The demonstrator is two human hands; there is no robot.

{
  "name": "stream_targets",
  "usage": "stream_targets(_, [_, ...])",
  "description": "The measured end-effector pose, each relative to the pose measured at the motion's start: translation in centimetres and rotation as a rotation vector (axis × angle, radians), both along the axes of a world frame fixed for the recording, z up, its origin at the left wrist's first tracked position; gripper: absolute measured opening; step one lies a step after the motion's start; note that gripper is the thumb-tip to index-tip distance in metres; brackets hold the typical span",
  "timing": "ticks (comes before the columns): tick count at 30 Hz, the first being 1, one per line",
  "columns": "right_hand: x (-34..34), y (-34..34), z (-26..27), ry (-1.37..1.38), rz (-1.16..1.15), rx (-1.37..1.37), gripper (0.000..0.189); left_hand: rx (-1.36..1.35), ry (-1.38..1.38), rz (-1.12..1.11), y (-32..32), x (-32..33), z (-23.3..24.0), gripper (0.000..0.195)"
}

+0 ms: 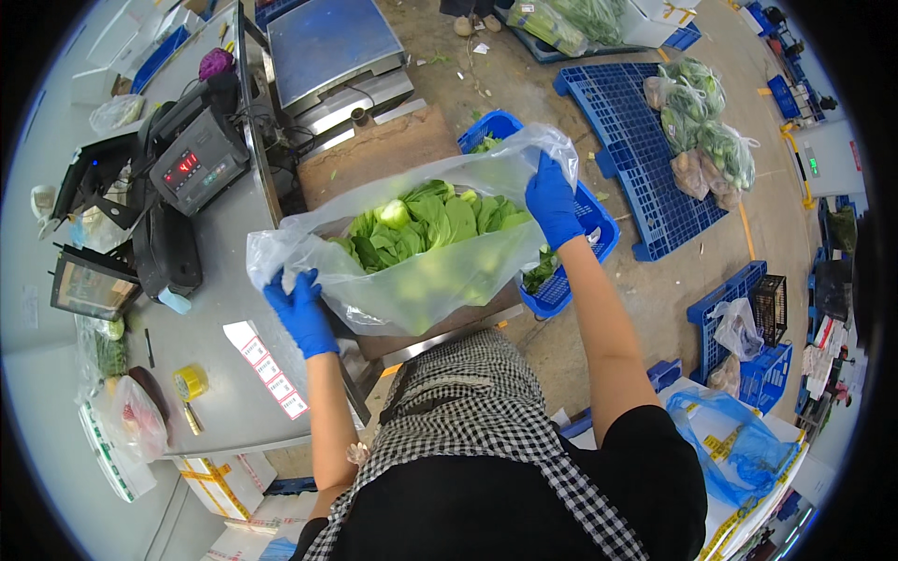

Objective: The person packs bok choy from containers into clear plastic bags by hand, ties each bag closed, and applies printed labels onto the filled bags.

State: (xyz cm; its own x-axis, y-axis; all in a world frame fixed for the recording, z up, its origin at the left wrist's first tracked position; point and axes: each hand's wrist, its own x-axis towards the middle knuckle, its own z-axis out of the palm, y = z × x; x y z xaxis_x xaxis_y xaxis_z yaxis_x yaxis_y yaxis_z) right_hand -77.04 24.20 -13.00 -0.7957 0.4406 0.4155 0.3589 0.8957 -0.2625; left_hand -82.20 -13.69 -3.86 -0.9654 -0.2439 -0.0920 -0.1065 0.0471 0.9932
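A large clear plastic bag lies stretched wide in front of me, its mouth facing up. Leafy green bok choy fills the middle of it. My left hand, in a blue glove, grips the bag's left end over the edge of the steel table. At the upper right, my right hand, also gloved in blue, holds the opposite end. Under the bag is a brown board-like surface. Beyond it stands a platform scale; its display unit with lit red digits rests on the table at left.
The steel table holds a strip of printed labels, yellow tape and a pen. A blue plastic basket with greens stands on the floor at right. Farther right, bagged vegetables lie on a blue pallet. A person's shoes show at the top.
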Motion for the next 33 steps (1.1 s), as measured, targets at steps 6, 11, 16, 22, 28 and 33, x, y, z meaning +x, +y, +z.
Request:
stream_targets(6, [-0.6,-1.3,-0.8,-0.514,0.323,-0.532,0.048,-0.244,-0.286,-0.150,-6.0,-0.3,1.8,0.056])
stream_targets(11, [3.0,-6.5,1.3,-0.166,0.116,-0.794,0.058,-0.599,-0.308,-0.282,-6.1,3.4,2.3,0.060])
stream_targets(16, [5.0,-4.9,6.0,0.184,-0.039,-1.736,0.051,-0.662,-0.143,-0.415,-7.1,4.7,4.3,0.037])
stream_targets(22, [12.9,-9.4,8.6,0.008,0.023,-1.368,0.032,-0.521,0.404,-0.799,-1.5,5.1,7.4,0.027])
stream_targets(28, [29.7,-17.1,5.1,-0.294,-0.040,-1.028,0.038,-1.611,0.244,-1.412,2.7,0.2,0.9,0.051])
stream_targets(33, [48.9,-24.5,3.8,-0.688,-0.413,-0.750,0.047,-1.245,0.293,-1.369,1.7,5.3,0.3,0.055])
